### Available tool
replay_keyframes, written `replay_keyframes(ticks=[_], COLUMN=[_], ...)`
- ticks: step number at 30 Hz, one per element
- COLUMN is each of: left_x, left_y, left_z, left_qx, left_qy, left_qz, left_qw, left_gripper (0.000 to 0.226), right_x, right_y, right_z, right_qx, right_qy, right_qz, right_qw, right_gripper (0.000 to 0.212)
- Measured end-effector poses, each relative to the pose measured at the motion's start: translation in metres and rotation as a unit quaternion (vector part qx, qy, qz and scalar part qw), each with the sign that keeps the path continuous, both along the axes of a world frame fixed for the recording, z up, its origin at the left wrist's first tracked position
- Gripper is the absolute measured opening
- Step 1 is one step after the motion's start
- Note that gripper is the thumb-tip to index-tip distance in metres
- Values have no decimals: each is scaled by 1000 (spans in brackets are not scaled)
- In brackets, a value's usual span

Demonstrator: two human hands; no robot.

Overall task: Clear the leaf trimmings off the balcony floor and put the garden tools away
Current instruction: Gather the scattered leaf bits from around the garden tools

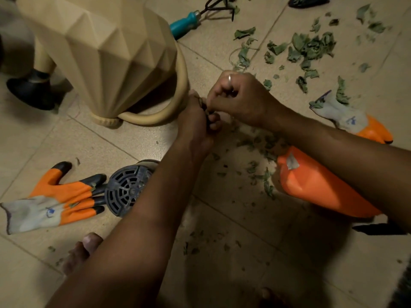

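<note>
Green leaf trimmings (311, 48) lie scattered over the tiled floor, thickest at the upper right, with smaller bits (260, 167) below my hands. My left hand (195, 121) and my right hand (240, 98) meet in the middle of the view, both with fingers curled around a small bunch of leaf bits held between them. A hand rake with a teal handle (185, 24) lies at the top. One orange and grey glove (55, 198) lies at the left, another (351, 118) at the right.
A beige faceted planter (106, 52) with a round saucer rim stands at upper left. A dark round drain cover (126, 187) sits by the left glove. An orange plastic scoop (311, 185) lies under my right forearm. My bare foot (80, 252) is at the bottom left.
</note>
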State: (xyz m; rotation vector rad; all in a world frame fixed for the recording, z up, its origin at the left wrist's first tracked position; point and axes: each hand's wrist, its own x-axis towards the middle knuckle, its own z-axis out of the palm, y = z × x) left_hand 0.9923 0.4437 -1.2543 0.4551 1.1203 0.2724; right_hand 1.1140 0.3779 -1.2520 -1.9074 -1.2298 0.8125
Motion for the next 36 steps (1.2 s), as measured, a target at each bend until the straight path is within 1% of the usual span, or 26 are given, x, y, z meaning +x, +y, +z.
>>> replay_keyframes(ticks=[1, 2, 3, 4, 5, 6, 8, 10, 13, 14, 15, 17, 18, 19, 21, 23, 25, 26, 28, 30, 31, 32, 33, 34, 35, 36], left_x=[0, -1, -1, -1, -2, -1, -1, 0, 1, 0, 0, 0, 0, 2, 6, 11, 16, 20, 26, 30, 32, 34, 34, 35, 34, 34], left_y=[1, 1, 1, 0, 0, -2, -3, -2, -2, -2, -3, -3, -4, -5, -5, -6, -8, -9, -11, -10, -10, -9, -8, -8, -8, -9], left_z=[-2, -4, -6, -8, -9, -10, -12, -14, -15, -15, -15, -15, -15, -16, -16, -15, -12, -11, -12, -13, -16, -18, -21, -22, -24, -25], left_qx=[6, 11, 14, 16, 20, 26, 38, 48, 45, 44, 43, 43, 40, 33, 14, -7, -31, -40, -51, -51, -44, -35, -24, -15, -2, 10], left_qy=[-3, -8, -18, -28, -37, -41, -39, -25, 4, 14, 24, 44, 49, 50, 39, 21, 9, 1, -23, -23, -20, -16, -11, -1, 14, 27], left_qz=[1, 1, 1, -2, -6, -10, -14, -11, -10, -9, -7, -4, 0, 7, 25, 40, 42, 43, 45, 43, 41, 32, 23, 17, 9, 1], left_qw=[1000, 1000, 1000, 999, 999, 999, 998, 998, 999, 999, 999, 998, 998, 998, 999, 999, 999, 998, 997, 998, 998, 999, 999, 1000, 1000, 1000], left_gripper=[40, 40, 40, 40, 41, 43, 47, 48, 49, 48, 46, 40, 37, 35, 34, 35, 37, 40, 48, 54, 56, 57, 57, 55, 52, 50], right_x=[5, 10, 16, 21, 24, 25, 19, 12, 7, 8, 9, 15, 18, 22, 27, 28, 27, 25, 21, 18, 17, 18, 19, 22, 27, 35], right_y=[3, 6, 10, 13, 15, 16, 14, 12, 10, 10, 10, 10, 9, 7, 4, 0, -3, -5, -6, -9, -11, -13, -14, -13, -13, -11], right_z=[-1, -5, -10, -17, -25, -32, -41, -45, -43, -39, -36, -25, -19, -14, -6, 0, -1, 0, -3, -8, -10, -11, -10, -8, -9, -12], right_qx=[5, -2, -21, -51, -84, -108, -115, -95, -93, -98, -100, -105, -101, -95, -84, -75, -74, -74, -57, -21, -7, 2, 9, 15, 19, 11], right_qy=[10, 0, -37, -94, -163, -221, -290, -317, -305, -288, -250, -107, -34, 22, 82, 106, 116, 101, 12, -95, -117, -109, -78, -41, -23, -48], right_qz=[-16, -25, -16, 15, 66, 117, 164, 168, 169, 157, 127, 35, 2, -15, -23, -16, -5, 8, 45, 79, 79, 67, 42, 8, -31, -65], right_qw=[1000, 1000, 999, 994, 981, 962, 936, 929, 933, 940, 955, 988, 994, 995, 993, 991, 990, 992, 997, 992, 990, 992, 996, 999, 999, 997], right_gripper=[14, 14, 19, 27, 32, 33, 20, 10, 12, 14, 14, 10, 7, 11, 18, 19, 16, 15, 15, 15, 14, 13, 13, 12, 12, 15])
